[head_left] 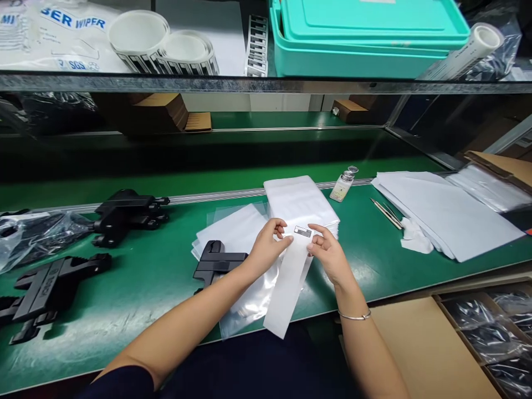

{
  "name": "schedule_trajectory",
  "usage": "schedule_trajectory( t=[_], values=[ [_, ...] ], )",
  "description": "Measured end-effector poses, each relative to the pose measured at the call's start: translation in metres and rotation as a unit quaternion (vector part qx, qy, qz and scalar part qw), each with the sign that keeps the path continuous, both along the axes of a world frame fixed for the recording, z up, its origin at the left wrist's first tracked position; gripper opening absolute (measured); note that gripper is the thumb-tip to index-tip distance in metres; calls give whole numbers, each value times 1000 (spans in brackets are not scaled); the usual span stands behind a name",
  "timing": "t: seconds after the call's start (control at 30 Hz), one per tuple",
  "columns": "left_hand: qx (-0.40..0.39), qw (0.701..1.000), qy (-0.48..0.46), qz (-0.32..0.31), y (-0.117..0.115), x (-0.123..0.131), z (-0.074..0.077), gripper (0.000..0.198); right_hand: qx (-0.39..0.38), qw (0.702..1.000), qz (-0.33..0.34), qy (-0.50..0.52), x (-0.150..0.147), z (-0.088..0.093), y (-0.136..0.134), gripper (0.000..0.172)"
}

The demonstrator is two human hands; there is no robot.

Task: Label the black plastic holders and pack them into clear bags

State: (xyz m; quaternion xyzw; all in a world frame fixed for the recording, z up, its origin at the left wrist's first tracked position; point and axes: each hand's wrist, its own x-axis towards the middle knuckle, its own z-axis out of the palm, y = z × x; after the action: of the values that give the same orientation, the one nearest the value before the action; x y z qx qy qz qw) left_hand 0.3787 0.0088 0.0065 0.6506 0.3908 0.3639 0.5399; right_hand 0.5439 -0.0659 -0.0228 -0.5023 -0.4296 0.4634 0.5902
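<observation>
Both hands hold a white label strip (286,288) above the front part of the bench. Its long tail hangs toward me, and one black-and-white printed label (302,231) shows near the top. My left hand (270,244) pinches the strip's left edge just beside the label. Thumb and forefinger of my right hand (328,252) are closed at the right edge, by the label's corner. Behind the hands lies a thick stack of white foam sheets or pouches (301,199). A black plastic holder (214,263) sits left of my left hand, partly covered by the forearm, near a clear plastic bag (253,299).
More black holders (54,285) lie at left. A small dispenser bottle (342,185), tweezers (386,213) and white sheets (444,210) are at right. Overhead, a shelf carries label rolls (185,52) and a teal box (357,58). A divided carton (486,327) stands lower right.
</observation>
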Motion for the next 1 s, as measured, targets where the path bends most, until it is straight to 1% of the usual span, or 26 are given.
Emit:
schedule_trajectory(
  t=[0.03,0.07,0.1,0.13,0.17,0.2,0.23,0.27,0.3,0.33,0.37,0.43,0.53,0.6,0.67,0.73,0.77,0.9,1.0],
  values=[
    [-11,1000,-2,-9,0,2,0,22,4,1000,-1,-14,1,-1,-2,55],
    [-28,999,-4,-31,-1,3,0,17,10,999,-20,-45,3,-3,-4,54],
    [-45,998,-4,-54,-1,5,0,14,24,993,-62,-95,4,-4,-6,51],
    [-56,996,-4,-70,-2,7,0,15,47,978,-124,-163,4,-5,-8,45],
    [-59,996,-1,-74,-3,8,0,16,77,947,-194,-245,2,-5,-11,36],
    [-53,996,4,-72,-4,10,0,16,111,903,-252,-330,1,-5,-14,26],
    [-41,997,11,-72,-6,11,0,15,142,855,-288,-408,-2,-5,-17,16],
    [-24,997,21,-73,-9,13,1,14,167,811,-299,-474,-5,-4,-19,9],
    [-5,996,33,-78,-11,14,1,14,185,777,-294,-524,-8,-4,-21,9],
    [15,995,46,-83,-13,15,2,14,193,754,-288,-558,-11,-3,-23,12],
    [34,994,59,-89,-15,15,3,14,196,739,-284,-578,-13,-3,-24,14],
    [65,990,84,-96,-19,16,5,14,197,729,-283,-591,-15,-3,-25,15],
    [103,982,118,-103,-21,16,7,16,207,732,-273,-589,-13,-4,-26,15],
    [126,977,135,-110,-22,15,7,18,203,741,-267,-582,-12,-5,-26,15],
    [144,973,142,-111,-22,15,6,18,185,760,-262,-565,-11,-5,-27,16],
    [149,973,139,-108,-23,14,6,18,172,775,-255,-552,-12,-5,-27,16],
    [146,974,136,-108,-23,14,6,18,172,776,-252,-552,-12,-4,-27,16],
    [150,974,131,-111,-22,14,5,17,182,757,-255,-573,-12,-3,-28,15],
    [166,968,147,-117,-23,14,5,18,181,756,-249,-577,-13,-2,-28,14]
  ],
)
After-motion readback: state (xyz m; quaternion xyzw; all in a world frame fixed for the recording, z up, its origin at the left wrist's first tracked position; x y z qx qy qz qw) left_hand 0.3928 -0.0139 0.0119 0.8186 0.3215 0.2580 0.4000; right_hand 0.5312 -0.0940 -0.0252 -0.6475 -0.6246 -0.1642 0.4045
